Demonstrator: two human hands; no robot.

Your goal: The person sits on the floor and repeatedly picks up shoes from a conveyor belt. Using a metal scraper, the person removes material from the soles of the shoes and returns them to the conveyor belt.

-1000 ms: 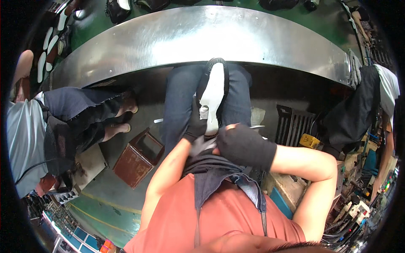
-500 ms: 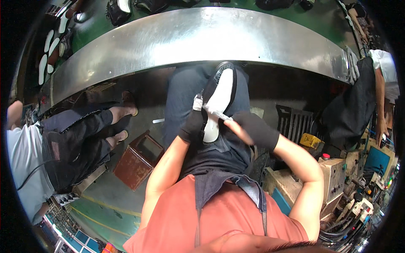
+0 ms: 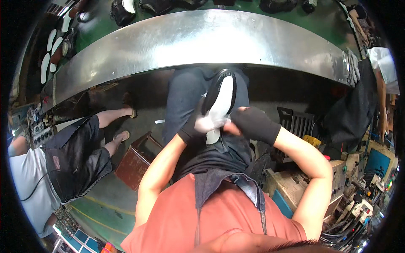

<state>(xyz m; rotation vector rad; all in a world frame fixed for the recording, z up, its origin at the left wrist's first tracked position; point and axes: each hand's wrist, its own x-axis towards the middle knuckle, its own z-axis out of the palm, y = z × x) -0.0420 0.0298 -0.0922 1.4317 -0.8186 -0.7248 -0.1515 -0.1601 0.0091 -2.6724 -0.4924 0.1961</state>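
Observation:
A black shoe upper point(image 3: 228, 76) lies bottom-up across my lap, toe away from me, with a white insole board point(image 3: 224, 95) along its underside. My left hand point(image 3: 198, 124), in a black glove with pale-wrapped fingers showing, closes on the shoe's left edge near the heel. From the right, my right hand point(image 3: 249, 122), in a black fingerless glove, meets it over the heel part. Its fingers are closed round a slim silver tool, mostly lost in motion blur. Both sets of fingertips are smeared.
A metal-edged bench point(image 3: 190, 40) runs across in front, with black shoes point(image 3: 154, 6) on its green top. At left, a person point(image 3: 67, 160) stands near a brown box point(image 3: 137, 160). Worn machinery point(image 3: 291, 185) and a dark slatted rack point(image 3: 296, 122) are on my right.
My left hand has slid toward the heel and my right hand has drawn closer to it. The silver tool, plain before, is now blurred. The person at left has shifted.

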